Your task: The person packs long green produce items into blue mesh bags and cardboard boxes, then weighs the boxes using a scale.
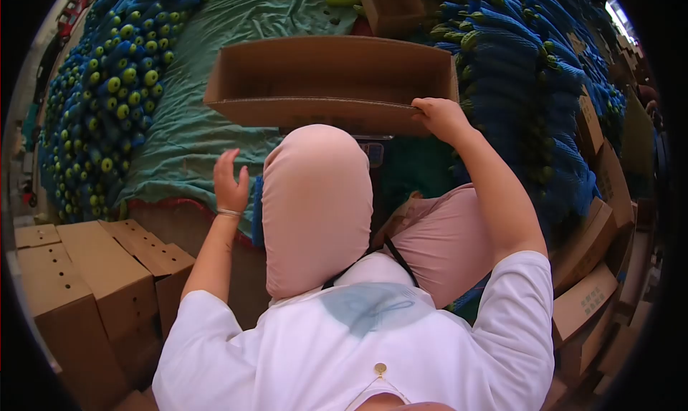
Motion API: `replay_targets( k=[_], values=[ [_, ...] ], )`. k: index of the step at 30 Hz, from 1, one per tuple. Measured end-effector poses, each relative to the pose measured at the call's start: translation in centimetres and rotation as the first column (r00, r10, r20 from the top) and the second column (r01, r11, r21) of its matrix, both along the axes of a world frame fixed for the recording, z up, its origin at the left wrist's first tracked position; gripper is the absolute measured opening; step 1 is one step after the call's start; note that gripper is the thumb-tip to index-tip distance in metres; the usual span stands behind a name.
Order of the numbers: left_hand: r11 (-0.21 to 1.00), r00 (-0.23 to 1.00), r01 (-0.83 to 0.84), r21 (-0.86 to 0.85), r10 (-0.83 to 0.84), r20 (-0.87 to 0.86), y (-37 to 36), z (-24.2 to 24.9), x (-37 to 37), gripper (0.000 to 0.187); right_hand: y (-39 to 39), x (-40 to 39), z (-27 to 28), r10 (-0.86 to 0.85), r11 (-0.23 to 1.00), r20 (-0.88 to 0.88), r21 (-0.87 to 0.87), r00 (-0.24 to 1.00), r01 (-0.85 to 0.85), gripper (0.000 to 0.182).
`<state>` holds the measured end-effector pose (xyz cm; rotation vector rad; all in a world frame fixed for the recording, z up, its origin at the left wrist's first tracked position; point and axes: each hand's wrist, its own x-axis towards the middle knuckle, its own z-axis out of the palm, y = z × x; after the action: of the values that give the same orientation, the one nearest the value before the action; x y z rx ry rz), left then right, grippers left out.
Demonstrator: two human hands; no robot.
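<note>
An open cardboard box (pixel 330 113) stands in front of my knees, with its inside facing up and no lid flaps visible above the rim. My right hand (pixel 443 118) pinches the near rim of this box at its right corner. Off to the left of my raised knee, my left hand (pixel 229 184) is held in the air with its fingers apart and nothing in it. It is nearest to the green cloth and does not touch the box.
Long green vegetables in blue net sleeves are heaped at left (pixel 122 88) and right (pixel 502 74). Between them lies a green cloth (pixel 193 74). Closed cartons (pixel 93 260) stand at lower left, and more cardboard boxes (pixel 584 300) lean at right. Another box (pixel 390 6) sits farther back.
</note>
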<state>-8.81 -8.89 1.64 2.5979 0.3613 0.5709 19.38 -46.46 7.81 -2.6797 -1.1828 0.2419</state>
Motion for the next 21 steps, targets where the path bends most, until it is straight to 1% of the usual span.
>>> replay_targets(
  k=[1, 2, 3, 4, 5, 6, 7, 8, 9, 10, 11, 12, 13, 15, 16, 18, 19, 20, 21],
  values=[
    [0.979, 0.985, -0.063, -0.193, 0.029, -0.173, 0.6, -3.2, -2.4, 0.037, -0.5, 0.5, -0.5, -0.041, 0.999, 0.031, -0.014, 0.999, 0.041, 0.020],
    [0.918, 0.907, -0.199, -0.342, 0.041, -0.420, -0.1, -4.7, -4.2, 0.037, -0.8, 0.7, -0.3, -0.058, 0.997, 0.020, -0.051, 0.998, 0.059, 0.019],
    [0.815, 0.774, -0.374, -0.443, 0.011, -0.634, -1.2, -6.0, -6.1, 0.036, -0.8, 0.6, 0.5, -0.097, 0.991, -0.010, -0.097, 0.995, 0.096, 0.018],
    [0.832, 0.734, -0.392, -0.392, 0.026, -0.679, -1.8, -7.6, -8.1, 0.036, -0.9, 0.9, 0.5, -0.122, 0.981, -0.020, -0.152, 0.992, 0.118, 0.019],
    [0.848, 0.688, -0.405, -0.343, 0.035, -0.725, -2.1, -9.3, -10.0, 0.035, -1.3, 1.1, 0.0, -0.154, 0.977, -0.022, -0.155, 0.988, 0.149, 0.020],
    [0.873, 0.676, -0.438, -0.214, 0.163, -0.719, -2.4, -11.2, -11.6, 0.037, -1.3, 1.3, 0.2, -0.150, 0.976, -0.067, -0.170, 0.986, 0.137, 0.020],
    [0.886, 0.667, -0.456, -0.084, 0.278, -0.691, -2.5, -13.1, -12.6, 0.039, -1.4, 1.2, 0.1, -0.138, 0.979, -0.066, -0.159, 0.988, 0.126, 0.019],
    [0.843, 0.593, -0.538, 0.001, 0.379, -0.711, -2.4, -14.9, -13.2, 0.052, -1.6, 1.2, -0.3, -0.137, 0.978, -0.067, -0.171, 0.988, 0.124, 0.019],
    [0.828, 0.576, -0.560, -0.002, 0.388, -0.720, -2.5, -15.6, -13.1, 0.052, -1.5, 1.0, -0.2, -0.148, 0.976, -0.066, -0.169, 0.987, 0.135, 0.018],
    [0.767, 0.473, -0.639, 0.058, 0.451, -0.757, -2.4, -16.3, -12.7, 0.058, -1.2, 0.7, -0.2, -0.162, 0.974, -0.064, -0.169, 0.985, 0.149, 0.018],
    [0.702, 0.365, -0.702, 0.120, 0.499, -0.786, -2.4, -17.0, -12.2, 0.064, -1.1, 0.6, -0.3, -0.144, 0.975, -0.069, -0.183, 0.987, 0.129, 0.018],
    [0.703, 0.319, -0.703, 0.108, 0.447, -0.836, -2.3, -17.4, -11.7, 0.071, -1.2, 0.6, -0.3, -0.166, 0.974, -0.075, -0.167, 0.983, 0.152, 0.018],
    [0.697, 0.310, -0.710, 0.102, 0.439, -0.843, -2.3, -18.0, -11.3, 0.071, -1.3, 0.6, -0.4, -0.193, 0.972, -0.079, -0.150, 0.978, 0.180, 0.017],
    [0.708, 0.236, -0.689, 0.152, 0.418, -0.877, -2.0, -19.0, -10.5, 0.069, -1.0, 0.5, -0.4, -0.200, 0.969, -0.063, -0.159, 0.978, 0.188, 0.016],
    [0.713, 0.236, -0.686, 0.144, 0.406, -0.883, -1.5, -19.1, -10.4, 0.069, -0.9, 0.4, -0.2, -0.185, 0.971, -0.071, -0.166, 0.980, 0.171, 0.016],
    [0.730, 0.345, -0.682, -0.035, 0.280, -0.896, 0.5, -18.1, -11.1, 0.066, -0.9, 0.4, 0.3, -0.174, 0.972, -0.081, -0.176, 0.981, 0.158, 0.016],
    [0.735, 0.349, -0.677, -0.035, 0.278, -0.895, 2.1, -17.3, -11.3, 0.066, -0.9, 0.5, 0.3, -0.175, 0.970, -0.089, -0.188, 0.981, 0.156, 0.016],
    [0.725, 0.524, -0.632, -0.273, 0.141, -0.840, 3.9, -16.1, -11.6, 0.063, -0.8, 0.5, 0.3, -0.177, 0.968, -0.099, -0.197, 0.979, 0.155, 0.016],
    [0.681, 0.677, -0.543, -0.490, 0.010, -0.736, 5.6, -14.4, -11.7, 0.060, -0.7, 0.4, 0.4, -0.186, 0.968, -0.103, -0.192, 0.977, 0.164, 0.016]
  ],
)
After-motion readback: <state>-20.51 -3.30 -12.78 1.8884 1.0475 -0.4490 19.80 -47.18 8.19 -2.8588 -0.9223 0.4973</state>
